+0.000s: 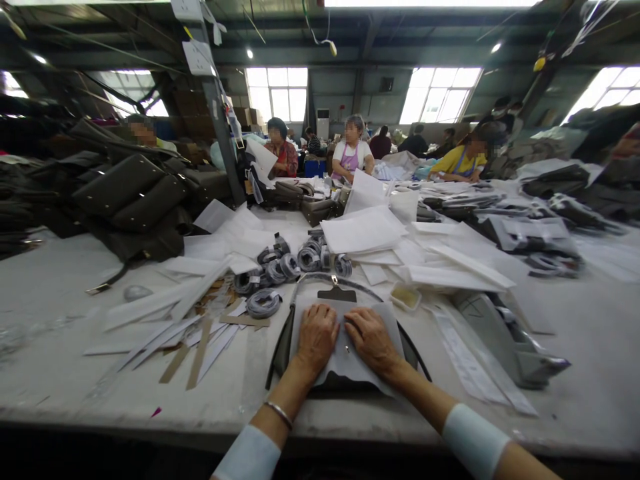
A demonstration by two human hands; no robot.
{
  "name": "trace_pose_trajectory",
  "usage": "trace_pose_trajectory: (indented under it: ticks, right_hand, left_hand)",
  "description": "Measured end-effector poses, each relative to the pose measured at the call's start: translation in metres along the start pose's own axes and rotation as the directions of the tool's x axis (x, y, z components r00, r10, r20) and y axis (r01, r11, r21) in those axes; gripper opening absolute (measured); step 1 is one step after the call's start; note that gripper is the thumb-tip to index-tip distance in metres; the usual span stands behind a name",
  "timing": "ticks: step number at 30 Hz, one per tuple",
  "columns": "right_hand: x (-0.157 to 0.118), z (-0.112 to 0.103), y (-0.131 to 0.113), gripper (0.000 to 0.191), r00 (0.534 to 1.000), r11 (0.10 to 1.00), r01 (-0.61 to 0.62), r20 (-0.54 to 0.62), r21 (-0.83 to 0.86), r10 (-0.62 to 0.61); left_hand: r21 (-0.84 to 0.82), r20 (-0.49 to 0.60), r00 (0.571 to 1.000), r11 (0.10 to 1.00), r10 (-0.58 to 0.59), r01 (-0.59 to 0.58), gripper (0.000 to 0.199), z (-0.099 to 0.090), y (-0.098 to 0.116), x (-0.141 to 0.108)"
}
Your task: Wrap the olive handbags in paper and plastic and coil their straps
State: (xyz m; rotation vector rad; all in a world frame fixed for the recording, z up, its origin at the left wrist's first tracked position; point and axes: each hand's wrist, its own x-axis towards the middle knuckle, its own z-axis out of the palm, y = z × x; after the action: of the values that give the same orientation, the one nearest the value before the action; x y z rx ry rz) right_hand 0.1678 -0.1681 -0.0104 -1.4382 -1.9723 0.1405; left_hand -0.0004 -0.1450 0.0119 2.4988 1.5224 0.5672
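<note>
A dark handbag [284, 341] lies flat at the table's front edge, its strap arching around its far side. Over its middle is a white sheet [345, 373], with a small metal fitting showing through near the centre. My left hand [318, 333] rests palm down on the sheet's left half, fingers stretched forward. Opposite it, my right hand [371, 339] presses on the right half, fingers lying flat and slightly bent. A dark flap with a metal clasp [336, 288] sticks out beyond the sheet's far edge. The sheet and my hands hide most of the bag's face.
Several coiled grey straps [263, 303] lie beyond the bag, beside stacked white sheets [365, 230]. Paper and cardboard strips [200, 353] are scattered left. A small clear tray [405, 297] and a grey bag [505, 340] lie right. Dark bags [125, 187] are piled behind; people sit beyond.
</note>
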Motion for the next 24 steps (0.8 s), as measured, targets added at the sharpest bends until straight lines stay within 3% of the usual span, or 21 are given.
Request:
trace_pose_trajectory:
  ticks: [4, 9, 15, 24]
  right_hand:
    - [0.004, 0.007, 0.002, 0.030, 0.995, 0.975, 0.050, 0.098, -0.218, -0.029]
    - [0.016, -0.004, -0.002, 0.031, 0.970, 0.965, 0.022, 0.238, -0.262, 0.043]
    - [0.021, -0.010, -0.001, 0.040, 0.973, 0.919, -0.008, 0.209, -0.393, 0.098]
    - [0.038, -0.016, 0.022, 0.049, 0.934, 0.919, -0.038, 0.313, -0.393, 0.173]
  left_hand:
    - [0.061, -0.041, 0.999, 0.998, 0.001, 0.001, 0.016, 0.007, -0.004, 0.002]
    - [0.092, -0.052, 0.998, 0.994, -0.046, 0.051, 0.023, 0.009, -0.009, 0.004]
    - [0.097, -0.059, 0.996, 0.993, -0.065, 0.071, 0.031, 0.004, -0.010, 0.007]
    - [0.159, -0.076, 0.986, 0.974, -0.149, 0.160, 0.030, 0.015, -0.016, 0.016]
